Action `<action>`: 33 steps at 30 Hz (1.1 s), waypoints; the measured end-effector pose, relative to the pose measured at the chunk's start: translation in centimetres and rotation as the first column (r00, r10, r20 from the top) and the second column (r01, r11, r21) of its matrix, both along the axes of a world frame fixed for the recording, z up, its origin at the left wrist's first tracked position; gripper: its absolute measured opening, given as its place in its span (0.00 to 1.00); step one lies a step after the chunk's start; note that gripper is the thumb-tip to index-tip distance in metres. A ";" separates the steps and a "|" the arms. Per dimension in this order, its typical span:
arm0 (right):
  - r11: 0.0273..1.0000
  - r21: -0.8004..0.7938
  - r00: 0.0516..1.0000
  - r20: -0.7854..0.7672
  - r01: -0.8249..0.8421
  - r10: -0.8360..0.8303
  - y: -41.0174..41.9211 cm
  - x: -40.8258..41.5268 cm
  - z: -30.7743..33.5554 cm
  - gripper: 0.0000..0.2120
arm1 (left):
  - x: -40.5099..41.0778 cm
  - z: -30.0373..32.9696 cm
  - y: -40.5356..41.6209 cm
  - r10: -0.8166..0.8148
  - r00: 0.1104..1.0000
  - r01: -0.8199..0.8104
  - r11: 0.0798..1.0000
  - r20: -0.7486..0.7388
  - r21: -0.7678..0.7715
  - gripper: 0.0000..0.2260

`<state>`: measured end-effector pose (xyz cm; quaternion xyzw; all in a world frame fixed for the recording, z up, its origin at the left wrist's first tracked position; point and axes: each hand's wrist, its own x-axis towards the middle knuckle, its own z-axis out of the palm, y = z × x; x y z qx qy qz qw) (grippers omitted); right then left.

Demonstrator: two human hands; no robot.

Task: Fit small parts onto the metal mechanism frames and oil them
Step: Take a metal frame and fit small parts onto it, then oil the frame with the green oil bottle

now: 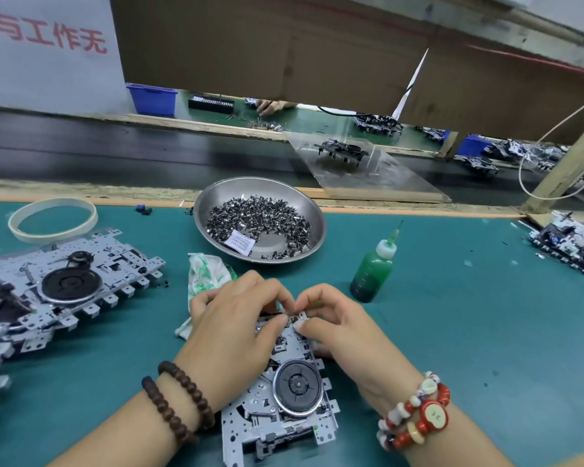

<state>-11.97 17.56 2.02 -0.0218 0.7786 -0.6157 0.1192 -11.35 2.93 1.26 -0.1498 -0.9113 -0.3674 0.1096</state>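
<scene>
Lying at nine o'clock on the teal worktop (pixel 452 332), a stack of grey stamped-metal mechanism frames with black flywheels (pixel 58 284) waits within easy reach, beside a pale tape ring (pixel 53 219). At the centre, the left hand (pixel 236 332) curls over the far end of the silver metal frame being worked on (pixel 284 399), its fingertips pinching at the frame's top edge, probably steadying it. Meeting it there, the right hand (pixel 341 328) also has bent fingers and appears to pinch a small part against the same edge; the part itself is too hidden to make out. A crumpled white-and-green cloth (pixel 206 274) sits under the frame's far end, likely for wiping oil. At twelve o'clock, a round stainless-steel dish of small dark parts (pixel 260 220) holds a white label whose print is unreadable. At two o'clock stands a green needle-tip oil bottle (pixel 373 267), upright and untouched. Red Chinese characters mark the white board (pixel 48 38) at eleven o'clock.
</scene>
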 end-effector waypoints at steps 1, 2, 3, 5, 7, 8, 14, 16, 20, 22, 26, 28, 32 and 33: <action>1.000 -0.006 1.000 0.008 0.007 -0.007 0.0 0.0 0.0 0.09 | 0.1 0.1 0.0 -0.017 1.000 0.017 1.000 -0.013 0.006 0.14; 1.000 -0.010 1.000 0.013 0.014 -0.014 -0.1 0.0 0.0 0.09 | 0.1 0.1 0.0 -0.033 0.999 0.033 0.999 -0.023 0.011 0.15; 1.000 -0.012 1.000 0.016 0.022 -0.022 -0.1 0.0 -0.1 0.10 | 0.1 0.2 0.0 -0.043 0.999 0.043 0.999 -0.027 0.016 0.15; 0.999 -0.015 0.999 0.020 0.037 -0.037 -0.1 0.0 -0.1 0.10 | 0.2 0.2 0.0 -0.056 0.998 0.056 0.998 -0.032 0.013 0.11; 0.999 -0.020 0.999 0.028 0.045 -0.045 -0.2 0.0 -0.2 0.10 | 0.2 0.3 0.0 -0.073 0.996 0.073 0.997 -0.047 -0.012 0.09; 0.999 -0.024 0.998 0.032 0.045 -0.045 -0.1 0.0 -0.2 0.10 | 0.3 0.3 -0.1 -0.086 0.994 0.084 0.996 -0.064 -0.026 0.09; 0.999 -0.031 0.999 0.033 -0.010 0.011 0.1 0.1 0.0 0.09 | 0.6 0.0 -0.5 -0.096 0.987 0.085 0.993 -0.132 -0.083 0.08; 0.998 -0.042 0.999 0.038 -0.036 0.037 0.2 0.2 0.2 0.09 | 0.6 -0.1 -0.5 -0.090 0.986 0.079 0.993 -0.138 -0.084 0.07; 0.994 -0.060 0.993 -0.073 0.091 -0.096 1.5 1.2 0.0 0.08 | 0.6 -0.4 -0.5 -0.061 0.994 0.059 0.998 -0.096 -0.019 0.05; 0.948 -0.078 0.903 -0.287 0.309 -0.319 2.7 2.0 -0.2 0.10 | 0.5 -0.5 -0.5 -0.064 0.996 0.066 0.997 -0.058 0.037 0.06; 0.793 -0.103 0.665 -0.487 0.601 -0.567 5.2 2.0 -0.3 0.20 | 0.3 -0.6 -0.6 -0.085 0.996 0.084 0.991 0.002 0.105 0.08; 0.824 -0.010 0.750 -0.407 0.566 -0.520 5.8 1.0 -0.6 0.29 | 0.3 -0.6 -0.7 -0.062 0.998 0.058 0.990 0.032 0.129 0.07; 0.914 0.111 0.904 -0.236 0.390 -0.357 5.8 -1.0 -1.0 0.36 | 0.0 -0.5 -0.9 -0.027 0.995 0.022 0.998 0.095 0.061 0.03; 0.927 0.119 0.919 -0.230 0.355 -0.322 5.8 -1.4 -1.0 0.32 | -0.2 -0.5 -1.0 -0.019 0.992 0.011 0.998 0.122 0.064 0.02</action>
